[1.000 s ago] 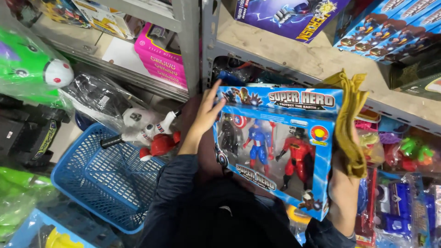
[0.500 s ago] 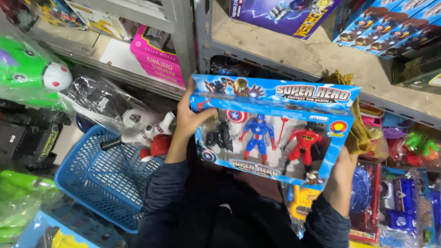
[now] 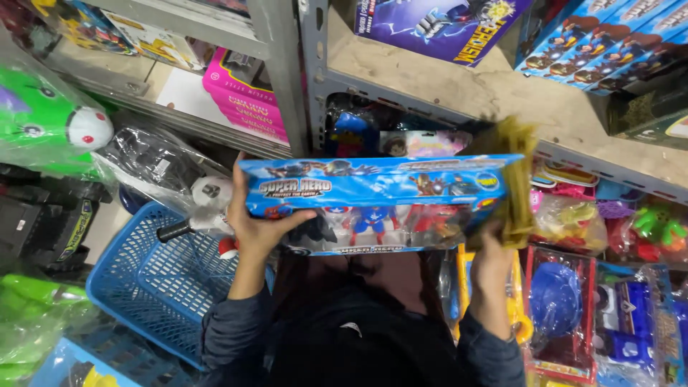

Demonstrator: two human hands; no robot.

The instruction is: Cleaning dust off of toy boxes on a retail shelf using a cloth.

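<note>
Tilting blue windowed figure box (image 3: pixel 380 204)

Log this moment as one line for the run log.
left hand: grips toy box left end | right hand: holds right end | box: tilted flat | blue basket: lower left

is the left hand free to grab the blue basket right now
Probably not: the left hand is clamped on the end of the blue toy box, though the blue basket sits close below it, nothing between.
</note>
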